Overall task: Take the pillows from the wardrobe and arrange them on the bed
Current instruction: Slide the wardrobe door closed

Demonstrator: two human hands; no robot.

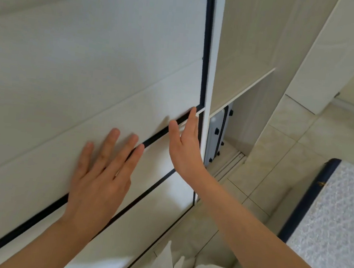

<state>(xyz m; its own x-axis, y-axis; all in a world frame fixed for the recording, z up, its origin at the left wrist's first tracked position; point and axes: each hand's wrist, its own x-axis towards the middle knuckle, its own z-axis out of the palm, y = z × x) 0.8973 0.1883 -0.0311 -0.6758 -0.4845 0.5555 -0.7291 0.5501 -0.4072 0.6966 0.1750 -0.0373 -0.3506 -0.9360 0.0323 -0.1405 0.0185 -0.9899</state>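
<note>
1. Head view, left and centre of the frame: the wardrobe door (91,71), a pale sliding panel with dark trim, fills most of the picture. The left hand (101,174) lies flat against it, fingers (110,140) spread and released, gripping nothing.

2. Head view, centre: the right hand (186,143) stands edge-on at the door's right edge, its fingers straight and pressed along the panel beside the dark strip; they are extended, not clenched, and hold nothing. It looks to me like both hands are set to slide the door.

3. Head view, right of centre: only a narrow gap into the wardrobe (242,75) shows. Inside I can see a bare shelf (243,90) and, below it, a grey suitcase (217,135) standing on the bottom near the track (232,160).

4. The pillows are not visible anywhere; I judge they sit behind the panel, but cannot tell.

5. Head view, lower right: a corner of the bed (337,214), patterned with dark piping, is in frame with no pillow on the part shown.

6. Progress, as I judge it: the very start. Opening the wardrobe is in hand; fetching the pillows, carrying them and arranging them is all left.
</note>
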